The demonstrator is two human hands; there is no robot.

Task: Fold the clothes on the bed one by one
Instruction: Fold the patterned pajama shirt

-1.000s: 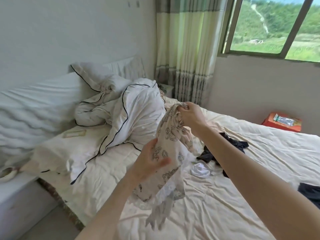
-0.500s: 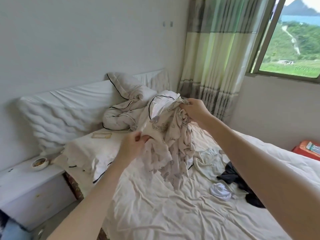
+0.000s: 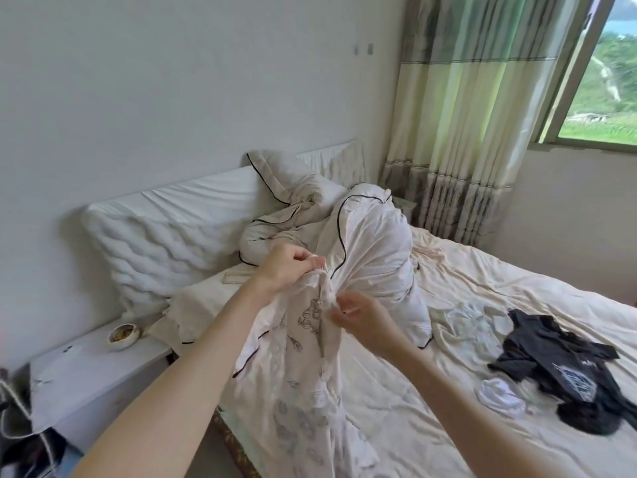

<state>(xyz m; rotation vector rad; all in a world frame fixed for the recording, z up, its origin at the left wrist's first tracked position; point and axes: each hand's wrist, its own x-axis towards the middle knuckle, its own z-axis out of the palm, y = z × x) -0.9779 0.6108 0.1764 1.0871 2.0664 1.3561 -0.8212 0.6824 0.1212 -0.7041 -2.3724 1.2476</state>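
Both hands raised over the near edge of the bed (image 3: pixel 431 391): left hand (image 3: pixel 287 267) pinched shut on the top hem of the printed cream garment (image 3: pixel 310 357), right hand (image 3: pixel 358 319) gripping the same hem just beside it. Garment hanging down between the forearms, lower end on the sheet. Black clothing (image 3: pixel 551 370) and a small white piece (image 3: pixel 499 396), possibly a sock, lying well apart on the right.

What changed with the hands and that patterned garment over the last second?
The hands came together: the right hand, earlier far out holding one end, now pinches the patterned garment just beside the left hand at its top edge. The black clothes stayed on the bed.
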